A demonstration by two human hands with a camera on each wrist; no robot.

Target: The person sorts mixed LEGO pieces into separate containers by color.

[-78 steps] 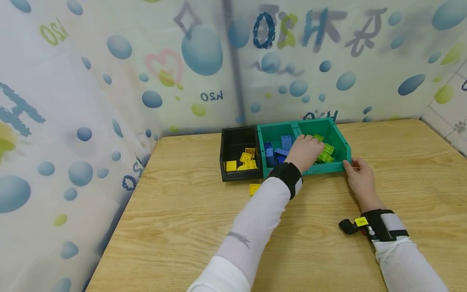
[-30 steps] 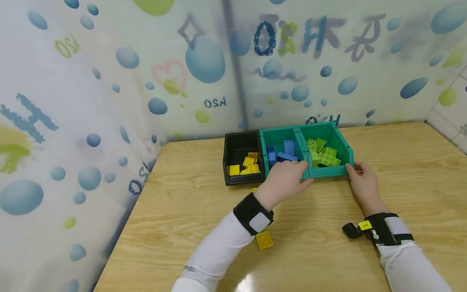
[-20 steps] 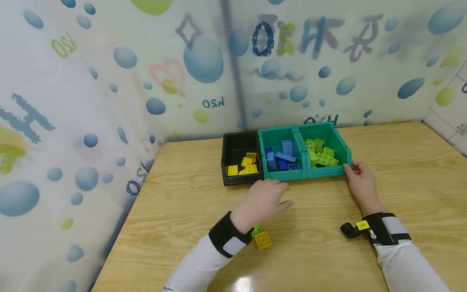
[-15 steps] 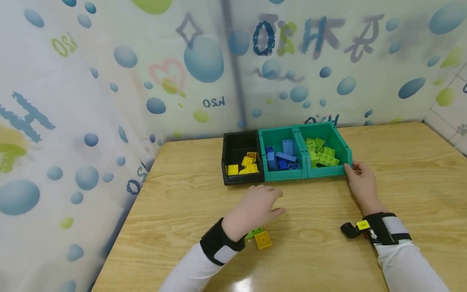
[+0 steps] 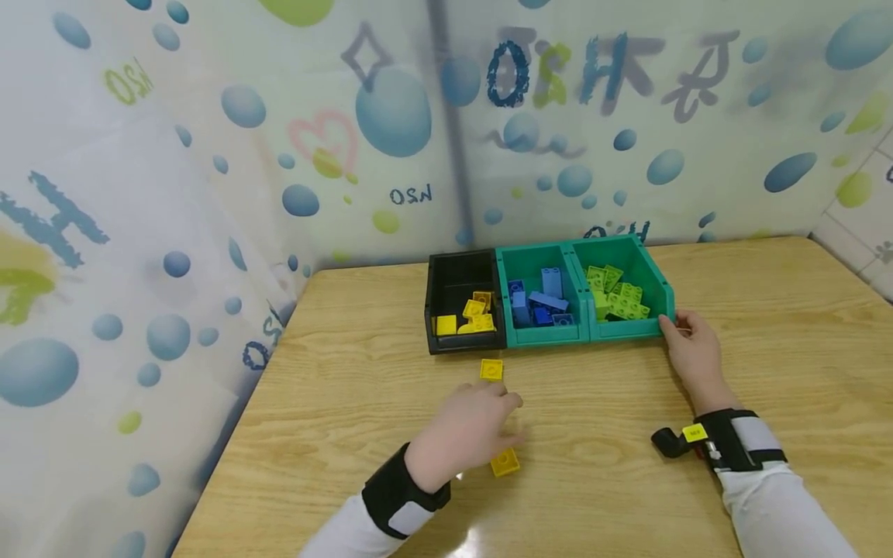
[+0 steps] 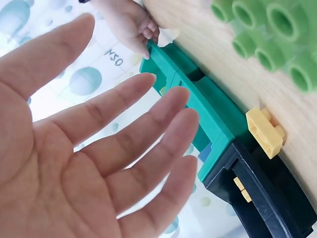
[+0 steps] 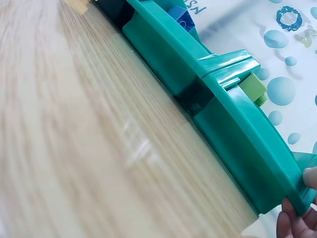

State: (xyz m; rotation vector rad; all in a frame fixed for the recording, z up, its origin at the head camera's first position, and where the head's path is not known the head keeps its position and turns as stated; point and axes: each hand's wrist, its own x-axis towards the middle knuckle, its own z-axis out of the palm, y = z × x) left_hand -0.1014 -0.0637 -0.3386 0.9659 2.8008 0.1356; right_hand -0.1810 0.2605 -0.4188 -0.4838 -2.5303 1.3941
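My left hand [image 5: 463, 430] hovers over the table, palm down with fingers spread and nothing in them. Under it, hidden in the head view, lies a light green toy brick [image 6: 277, 29], its studs large in the left wrist view. A yellow brick [image 5: 505, 462] lies just beyond the thumb, and another yellow brick [image 5: 491, 370] is ahead of the fingertips. My right hand [image 5: 694, 356] pinches the front right corner of the right-hand teal bin [image 5: 628, 328], thumb on one side of the wall and fingers on the other in the right wrist view.
Three bins stand in a row near the back wall. The black bin [image 5: 462, 343] holds yellow bricks [image 5: 481, 322], the middle teal bin [image 5: 547, 335] holds blue bricks [image 5: 547, 301], and the right-hand one holds light green bricks [image 5: 628, 298].
My left hand has come out of the green bricks' bin and back towards me over the loose bricks, its fingers now spread. The right hand stays at the bin's corner.
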